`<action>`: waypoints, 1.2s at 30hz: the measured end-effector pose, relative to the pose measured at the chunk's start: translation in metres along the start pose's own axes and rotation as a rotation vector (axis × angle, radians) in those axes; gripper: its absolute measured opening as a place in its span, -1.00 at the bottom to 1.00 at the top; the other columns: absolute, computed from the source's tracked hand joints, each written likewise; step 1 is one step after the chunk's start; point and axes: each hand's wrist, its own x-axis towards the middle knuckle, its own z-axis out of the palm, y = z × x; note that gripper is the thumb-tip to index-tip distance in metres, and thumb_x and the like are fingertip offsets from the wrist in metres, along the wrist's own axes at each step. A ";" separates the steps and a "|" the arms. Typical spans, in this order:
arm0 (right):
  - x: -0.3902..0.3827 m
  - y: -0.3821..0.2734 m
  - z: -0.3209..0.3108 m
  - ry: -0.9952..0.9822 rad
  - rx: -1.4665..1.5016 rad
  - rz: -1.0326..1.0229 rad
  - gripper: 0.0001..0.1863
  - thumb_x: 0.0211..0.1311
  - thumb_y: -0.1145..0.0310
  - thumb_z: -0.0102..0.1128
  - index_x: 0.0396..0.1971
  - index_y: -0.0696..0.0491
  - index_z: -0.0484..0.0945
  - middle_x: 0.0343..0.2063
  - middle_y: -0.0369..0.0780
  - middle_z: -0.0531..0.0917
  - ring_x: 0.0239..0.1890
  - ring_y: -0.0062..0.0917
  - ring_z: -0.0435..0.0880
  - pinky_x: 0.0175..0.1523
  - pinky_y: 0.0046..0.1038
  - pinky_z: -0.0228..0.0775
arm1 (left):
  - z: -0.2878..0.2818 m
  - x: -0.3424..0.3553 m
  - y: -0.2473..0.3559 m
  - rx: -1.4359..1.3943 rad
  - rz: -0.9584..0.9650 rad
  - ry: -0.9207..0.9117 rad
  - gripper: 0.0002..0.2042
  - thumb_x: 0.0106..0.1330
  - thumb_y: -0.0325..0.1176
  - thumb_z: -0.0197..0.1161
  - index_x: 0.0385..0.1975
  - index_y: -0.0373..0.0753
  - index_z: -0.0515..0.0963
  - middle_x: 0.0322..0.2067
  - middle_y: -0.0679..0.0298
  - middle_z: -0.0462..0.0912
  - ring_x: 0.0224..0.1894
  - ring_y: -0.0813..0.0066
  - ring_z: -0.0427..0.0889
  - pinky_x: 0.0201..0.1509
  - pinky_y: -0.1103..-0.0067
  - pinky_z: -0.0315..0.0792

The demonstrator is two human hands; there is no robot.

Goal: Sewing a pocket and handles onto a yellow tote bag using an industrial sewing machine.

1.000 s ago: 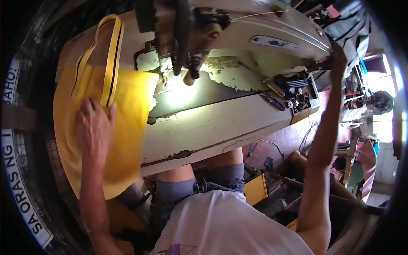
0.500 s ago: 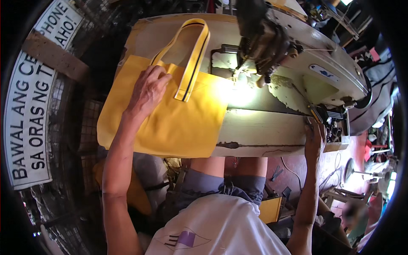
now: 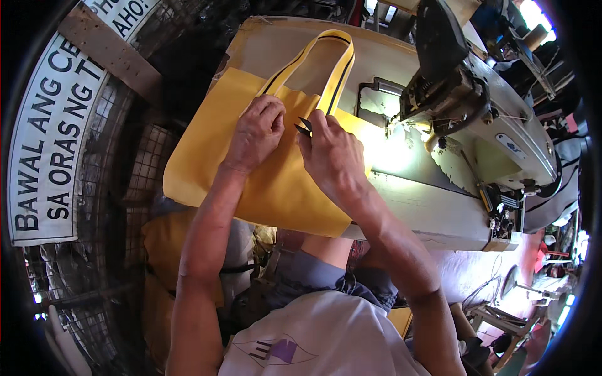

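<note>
Moved in from the frame's right edge: right hand [image 3: 332, 156], now pinching small dark snips [image 3: 305, 127] beside left hand [image 3: 256, 133], fingers curled, pressing yellow tote bag [image 3: 269, 182] at frame centre by its handle [image 3: 326, 69]. Could nick the fabric if blades slip.

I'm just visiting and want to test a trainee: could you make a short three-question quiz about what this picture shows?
1. True or false: both hands rest on the yellow bag.
2. Which hand holds the small dark snips? A left, B right.
3. What stands to the right of the bag?

Key:
1. True; the left hand and right hand meet near the handle.
2. B.
3. A sewing machine.
</note>
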 end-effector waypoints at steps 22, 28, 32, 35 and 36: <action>-0.103 0.079 -0.050 0.299 0.240 0.354 -0.72 0.33 0.36 0.25 -0.08 0.17 0.45 -0.56 -0.11 0.58 -0.52 -0.32 0.60 -0.35 -0.30 0.42 | 0.023 -0.047 0.147 0.173 -0.072 -0.232 -0.41 0.09 -0.13 0.44 -0.06 -0.47 0.39 0.05 -0.09 0.33 0.22 -0.16 0.32 0.39 0.04 0.17; -0.107 0.072 -0.054 0.246 0.300 0.379 -0.73 0.32 0.34 0.25 -0.09 0.14 0.45 -0.53 -0.08 0.61 -0.50 -0.23 0.63 -0.35 -0.25 0.43 | 0.045 -0.020 0.108 0.296 -0.094 -0.149 -0.71 0.21 -0.43 0.29 -0.17 -0.39 0.38 -0.03 -0.06 0.38 0.08 -0.07 0.43 0.26 0.16 0.32; -0.097 0.072 -0.041 0.221 0.160 0.178 -0.72 0.30 0.30 0.26 -0.14 0.11 0.43 -0.41 -0.03 0.65 -0.42 -0.08 0.66 -0.31 -0.13 0.48 | 0.030 0.004 0.099 -0.115 -0.422 -0.068 -0.84 0.45 -0.38 0.08 -0.15 -0.35 0.40 -0.25 0.01 0.52 -0.16 0.08 0.55 -0.01 0.31 0.43; -0.071 0.059 -0.032 0.170 0.112 0.160 -0.74 0.32 0.27 0.21 -0.23 0.13 0.38 -0.39 0.01 0.63 -0.39 -0.04 0.67 -0.30 -0.10 0.50 | -0.005 0.020 0.094 -0.376 -0.601 -0.116 -0.79 0.54 -0.28 0.01 -0.13 -0.33 0.39 -0.32 0.13 0.52 -0.26 0.33 0.50 -0.09 0.44 0.39; -0.062 0.055 -0.028 0.182 0.121 0.182 -0.74 0.32 0.27 0.21 -0.23 0.13 0.38 -0.39 0.01 0.63 -0.39 -0.04 0.67 -0.30 -0.10 0.50 | -0.010 0.023 0.098 -0.368 -0.584 -0.139 -0.79 0.55 -0.28 0.02 -0.13 -0.33 0.39 -0.33 0.16 0.49 -0.26 0.38 0.46 -0.09 0.45 0.39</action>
